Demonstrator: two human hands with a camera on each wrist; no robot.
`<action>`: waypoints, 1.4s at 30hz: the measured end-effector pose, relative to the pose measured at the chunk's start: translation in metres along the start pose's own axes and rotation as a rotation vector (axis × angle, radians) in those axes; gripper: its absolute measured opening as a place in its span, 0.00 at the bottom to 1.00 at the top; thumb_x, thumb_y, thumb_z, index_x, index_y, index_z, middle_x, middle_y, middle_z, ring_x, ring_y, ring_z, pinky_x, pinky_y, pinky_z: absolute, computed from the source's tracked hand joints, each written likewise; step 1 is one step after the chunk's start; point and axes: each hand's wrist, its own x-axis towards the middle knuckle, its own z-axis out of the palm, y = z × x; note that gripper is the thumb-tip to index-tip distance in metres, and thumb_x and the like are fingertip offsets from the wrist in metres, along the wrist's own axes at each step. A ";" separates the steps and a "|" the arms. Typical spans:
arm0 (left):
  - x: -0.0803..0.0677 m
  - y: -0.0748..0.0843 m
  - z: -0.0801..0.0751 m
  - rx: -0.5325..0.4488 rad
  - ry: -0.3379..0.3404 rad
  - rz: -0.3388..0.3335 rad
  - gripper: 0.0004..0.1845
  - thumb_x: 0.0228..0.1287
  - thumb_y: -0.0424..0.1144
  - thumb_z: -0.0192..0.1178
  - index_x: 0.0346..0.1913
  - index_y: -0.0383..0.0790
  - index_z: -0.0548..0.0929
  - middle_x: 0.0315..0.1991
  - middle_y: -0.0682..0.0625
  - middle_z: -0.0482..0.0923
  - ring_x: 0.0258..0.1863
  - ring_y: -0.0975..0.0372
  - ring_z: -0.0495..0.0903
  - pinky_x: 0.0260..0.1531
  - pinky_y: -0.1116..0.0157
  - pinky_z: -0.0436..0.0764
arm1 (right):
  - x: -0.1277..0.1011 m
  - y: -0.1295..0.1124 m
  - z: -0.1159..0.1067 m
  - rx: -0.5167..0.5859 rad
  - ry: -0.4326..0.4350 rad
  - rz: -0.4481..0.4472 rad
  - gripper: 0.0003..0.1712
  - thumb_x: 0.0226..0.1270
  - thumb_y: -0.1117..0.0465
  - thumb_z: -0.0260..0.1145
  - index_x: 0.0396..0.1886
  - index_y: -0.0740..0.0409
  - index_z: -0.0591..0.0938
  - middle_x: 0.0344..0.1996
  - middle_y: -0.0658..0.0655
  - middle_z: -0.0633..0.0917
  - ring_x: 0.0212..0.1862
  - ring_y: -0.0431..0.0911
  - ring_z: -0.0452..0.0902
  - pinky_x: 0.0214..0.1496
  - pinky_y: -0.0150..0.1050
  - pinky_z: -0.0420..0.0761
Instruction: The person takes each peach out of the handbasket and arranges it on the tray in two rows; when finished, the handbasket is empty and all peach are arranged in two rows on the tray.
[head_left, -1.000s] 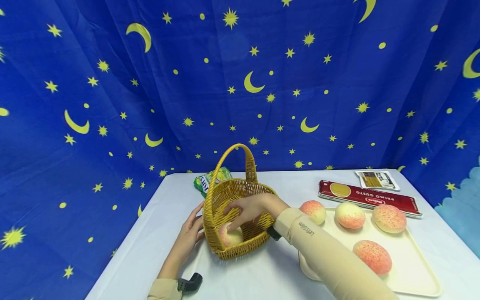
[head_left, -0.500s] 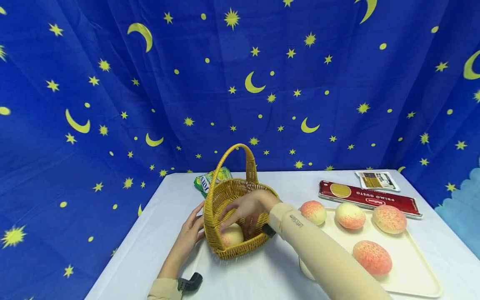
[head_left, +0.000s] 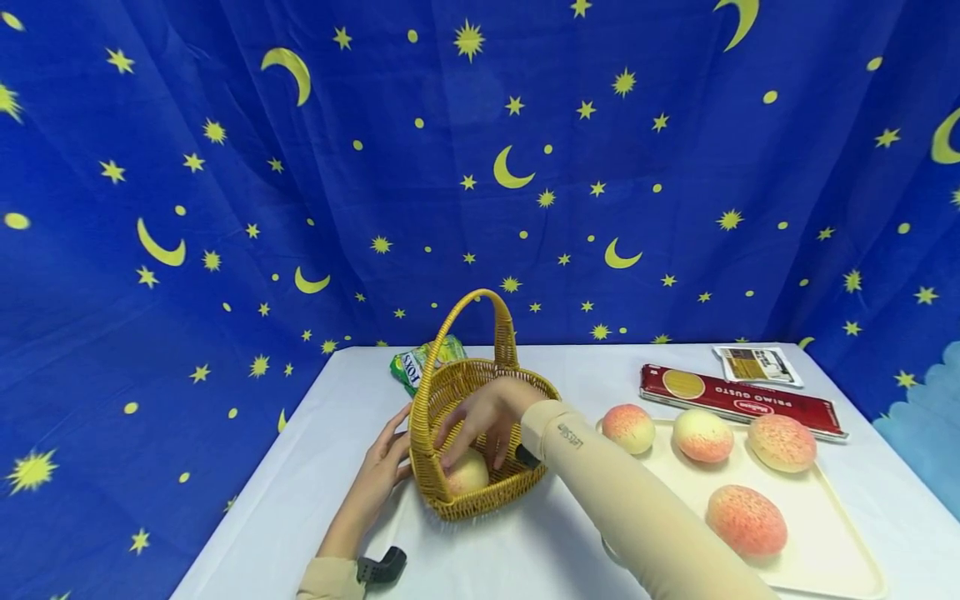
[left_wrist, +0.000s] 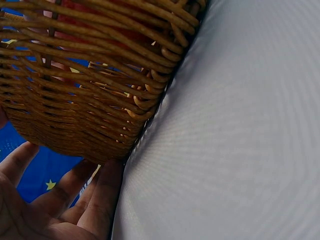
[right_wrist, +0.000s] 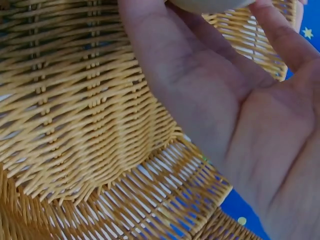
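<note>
A golden wicker basket [head_left: 468, 504] with a tall arched handle stands on the white table. One peach [head_left: 468, 475], pale with a pink blush, lies inside at the near left. My right hand [head_left: 483, 417] reaches into the basket and holds this peach, thumb on one side and fingers on the other. In the right wrist view only a sliver of the peach [right_wrist: 210, 4] shows between thumb and fingers. My left hand [head_left: 381, 467] rests its extended fingertips against the basket's left side. From the left wrist view, these fingers [left_wrist: 102, 200] touch the weave low down, near the tablecloth.
A cream tray [head_left: 832, 533] at the right bears several pink-blushed peaches [head_left: 747, 521]. Behind it lie a long red Primo Gusto packet [head_left: 742, 400] and a small white-and-brown packet [head_left: 757, 365]. The green Fox's bag [head_left: 420, 362] is behind the basket. A blue star-patterned curtain [head_left: 480, 208] closes the back.
My right hand has shifted slightly left and lower in the basket, its fingers now spread around the peach's sides. The peach has moved a little right. My left hand keeps its place.
</note>
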 end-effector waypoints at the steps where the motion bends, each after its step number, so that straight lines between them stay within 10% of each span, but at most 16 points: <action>1: 0.000 0.000 0.001 0.002 0.001 -0.002 0.34 0.81 0.61 0.55 0.84 0.67 0.60 0.84 0.45 0.63 0.78 0.47 0.71 0.73 0.45 0.79 | 0.001 0.000 0.001 -0.005 -0.003 0.006 0.29 0.70 0.53 0.78 0.68 0.43 0.80 0.67 0.62 0.78 0.62 0.71 0.82 0.63 0.58 0.88; 17: -0.001 0.001 0.004 0.005 0.009 -0.015 0.35 0.81 0.61 0.56 0.84 0.67 0.61 0.83 0.44 0.64 0.77 0.48 0.73 0.71 0.46 0.81 | 0.004 0.001 0.010 -0.013 -0.019 0.015 0.26 0.66 0.70 0.78 0.60 0.50 0.82 0.55 0.60 0.80 0.47 0.54 0.84 0.53 0.46 0.89; 31: -0.001 -0.001 0.003 0.020 0.012 -0.011 0.35 0.81 0.62 0.55 0.85 0.65 0.60 0.86 0.45 0.58 0.79 0.47 0.70 0.72 0.45 0.80 | -0.032 0.014 -0.016 0.010 0.110 -0.175 0.30 0.66 0.60 0.80 0.64 0.50 0.79 0.62 0.57 0.77 0.57 0.50 0.83 0.67 0.55 0.87; 42: -0.002 0.001 0.002 0.018 0.000 -0.008 0.34 0.82 0.61 0.54 0.85 0.66 0.60 0.87 0.46 0.55 0.80 0.46 0.69 0.73 0.44 0.79 | -0.077 0.039 -0.042 -0.024 0.216 -0.301 0.30 0.69 0.55 0.79 0.68 0.47 0.78 0.57 0.63 0.78 0.50 0.50 0.86 0.56 0.49 0.92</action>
